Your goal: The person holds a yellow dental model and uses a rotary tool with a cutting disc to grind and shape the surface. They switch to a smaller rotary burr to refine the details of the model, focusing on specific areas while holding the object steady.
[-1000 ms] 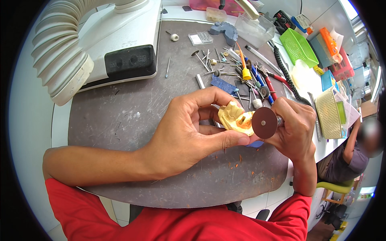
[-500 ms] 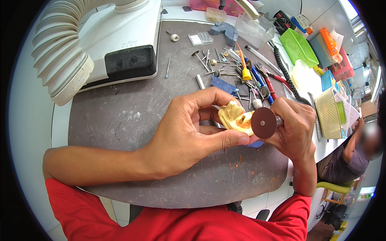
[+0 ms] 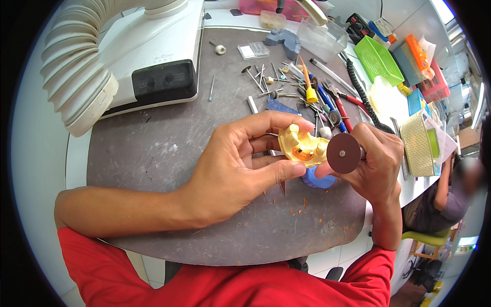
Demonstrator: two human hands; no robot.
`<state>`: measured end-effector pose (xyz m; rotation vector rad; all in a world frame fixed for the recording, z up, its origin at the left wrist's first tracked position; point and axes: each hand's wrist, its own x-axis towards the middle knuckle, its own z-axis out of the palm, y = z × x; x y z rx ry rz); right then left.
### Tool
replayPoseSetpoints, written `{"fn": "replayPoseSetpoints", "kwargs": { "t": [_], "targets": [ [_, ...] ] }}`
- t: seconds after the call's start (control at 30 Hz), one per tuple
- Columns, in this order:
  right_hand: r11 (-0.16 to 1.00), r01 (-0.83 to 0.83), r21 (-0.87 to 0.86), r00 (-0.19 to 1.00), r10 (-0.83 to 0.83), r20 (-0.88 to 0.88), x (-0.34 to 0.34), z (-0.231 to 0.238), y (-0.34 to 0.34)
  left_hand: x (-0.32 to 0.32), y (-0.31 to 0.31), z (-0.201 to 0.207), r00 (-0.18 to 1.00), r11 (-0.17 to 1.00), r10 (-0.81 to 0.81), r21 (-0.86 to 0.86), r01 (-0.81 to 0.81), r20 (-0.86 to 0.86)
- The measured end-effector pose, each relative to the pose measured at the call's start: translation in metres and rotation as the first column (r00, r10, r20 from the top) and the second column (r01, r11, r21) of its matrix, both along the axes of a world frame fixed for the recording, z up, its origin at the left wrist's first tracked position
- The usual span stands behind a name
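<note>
My left hand (image 3: 225, 171) grips a yellow dental cast (image 3: 305, 139) between thumb and fingers, above the worktop. The cast has tooth stumps and an orange patch (image 3: 300, 154) in its hollow, with a small dark hole there. In my closed right hand (image 3: 382, 163) is a rotary handpiece (image 3: 362, 153), mostly hidden by the fingers. Its dark red-brown cutting disc (image 3: 341, 162) faces up, just right of the cast, with a narrow gap between them. Under the cast, a blue round ribbed object (image 3: 319, 180) shows in part.
Several rotary burs (image 3: 273, 94), pliers (image 3: 353, 96) and a wax-tipped yellow-collared tool (image 3: 311, 94) lie beyond my hands. A grey dental cast (image 3: 285, 40) sits farther back. A white box with a hose (image 3: 82, 66) stands left; baskets (image 3: 379, 60) line the right. A person (image 3: 434, 204) sits at far right.
The cast has tilted and turned in my left hand, showing more of its orange hollow. The disc has shifted slightly right, off the cast. More of the blue object shows.
</note>
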<state>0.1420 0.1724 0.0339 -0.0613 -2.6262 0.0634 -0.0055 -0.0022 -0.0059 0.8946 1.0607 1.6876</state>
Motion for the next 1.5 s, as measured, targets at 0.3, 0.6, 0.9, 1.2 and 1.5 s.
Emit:
{"fn": "replayPoseSetpoints", "kwargs": {
  "t": [0.3, 0.6, 0.9, 1.2, 1.5],
  "targets": [
    [0.999, -0.025, 0.026, 1.0, 0.025, -0.008, 0.0012, -0.0025, 0.001, -0.0003, 0.0004, -0.0022, 0.999, 0.999, -0.02, 0.025, 0.021, -0.031],
    [0.998, -0.056, 0.039, 0.998, 0.057, -0.012, -0.0004, -0.0038, 0.0034, 0.0, 0.0006, -0.0022, 1.0, 1.0, -0.009, 0.028, 0.01, -0.02],
    [1.0, -0.007, 0.01, 1.0, 0.007, 0.008, 0.0032, -0.0051, 0.0029, 0.0005, -0.002, 0.0027, 0.999, 0.998, 0.048, -0.041, -0.049, -0.023],
    [1.0, -0.027, 0.011, 0.999, 0.027, -0.017, 0.0008, -0.005, 0.0027, 0.0009, -0.0037, 0.0039, 0.998, 0.995, 0.045, -0.091, -0.04, 0.046],
    [1.0, -0.018, 0.001, 1.0, 0.018, -0.023, -0.0006, -0.0042, 0.0011, -0.0014, -0.0025, 0.0009, 1.0, 0.999, 0.021, -0.044, -0.021, -0.003]
  ]
}}
